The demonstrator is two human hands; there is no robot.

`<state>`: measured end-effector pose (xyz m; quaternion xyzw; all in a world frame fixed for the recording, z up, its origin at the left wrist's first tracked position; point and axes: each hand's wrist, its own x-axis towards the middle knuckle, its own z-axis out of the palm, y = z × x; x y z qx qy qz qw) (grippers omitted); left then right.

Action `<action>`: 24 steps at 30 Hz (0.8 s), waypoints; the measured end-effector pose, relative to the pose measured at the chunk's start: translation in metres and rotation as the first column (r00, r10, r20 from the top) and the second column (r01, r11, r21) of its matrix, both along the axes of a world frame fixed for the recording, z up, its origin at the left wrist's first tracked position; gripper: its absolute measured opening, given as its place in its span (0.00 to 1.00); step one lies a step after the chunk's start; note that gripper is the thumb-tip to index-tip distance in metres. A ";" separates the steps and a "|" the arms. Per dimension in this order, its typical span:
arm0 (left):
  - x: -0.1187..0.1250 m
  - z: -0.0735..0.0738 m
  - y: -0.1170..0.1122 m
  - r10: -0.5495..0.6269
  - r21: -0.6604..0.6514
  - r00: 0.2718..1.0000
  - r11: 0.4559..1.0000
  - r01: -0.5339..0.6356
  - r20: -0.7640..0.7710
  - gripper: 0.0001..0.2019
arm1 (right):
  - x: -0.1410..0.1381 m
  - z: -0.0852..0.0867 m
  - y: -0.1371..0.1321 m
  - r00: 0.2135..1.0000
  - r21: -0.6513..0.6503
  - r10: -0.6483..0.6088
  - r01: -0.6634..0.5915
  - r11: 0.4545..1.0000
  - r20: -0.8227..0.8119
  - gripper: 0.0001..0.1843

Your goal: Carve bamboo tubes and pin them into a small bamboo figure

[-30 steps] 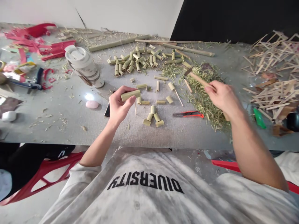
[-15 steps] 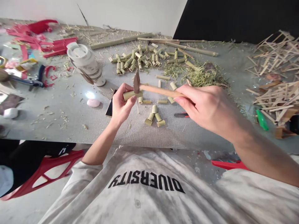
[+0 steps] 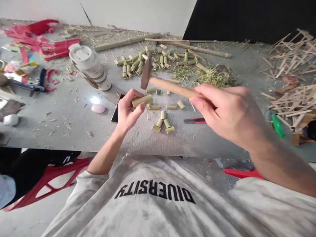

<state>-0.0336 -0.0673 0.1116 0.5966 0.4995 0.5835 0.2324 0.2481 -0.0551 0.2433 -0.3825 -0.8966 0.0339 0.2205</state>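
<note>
My left hand (image 3: 129,110) is closed around a short bamboo piece (image 3: 142,100), held roughly level above the table. My right hand (image 3: 219,115) grips the wooden handle of a hammer (image 3: 172,87). The hammer head (image 3: 146,72) is raised above and apart from that piece. Nearer me on the table, several cut bamboo pieces form a small forked figure (image 3: 163,115). Loose bamboo pieces (image 3: 171,107) lie between the hands. A red and black utility knife (image 3: 194,120) rests beside my right hand, and a dark phone (image 3: 115,110) is partly hidden behind my left.
A lidded paper cup (image 3: 92,70) stands to the left, with a pink oval object (image 3: 98,108) in front. Many joined bamboo pieces (image 3: 138,62), shavings (image 3: 217,77) and long bamboo poles (image 3: 128,42) lie at the back. Thin wooden sticks (image 3: 293,95) are heaped at right.
The hammer head has lifted off the bamboo piece and swung upward, my right hand shifting slightly right. My left hand keeps its hold in nearly the same place.
</note>
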 end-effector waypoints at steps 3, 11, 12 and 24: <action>0.000 -0.003 0.002 -0.053 0.049 0.999 0.997 0.053 -0.004 0.14 | 0.003 -0.004 0.000 1.000 0.006 0.001 -0.001 1.000 0.005 0.19; -0.001 -0.014 0.003 -0.066 0.182 0.998 0.981 0.065 -0.005 0.15 | 0.004 -0.002 -0.010 0.999 0.009 0.019 -0.020 1.000 0.045 0.16; -0.002 -0.014 0.003 -0.065 0.188 0.998 0.980 0.064 -0.003 0.15 | 0.003 -0.002 -0.011 0.999 0.013 0.022 -0.022 1.000 0.047 0.16; -0.003 -0.015 0.004 -0.072 0.171 0.997 0.982 0.074 -0.016 0.15 | 0.000 0.000 -0.014 0.999 0.044 0.012 -0.013 0.999 0.038 0.14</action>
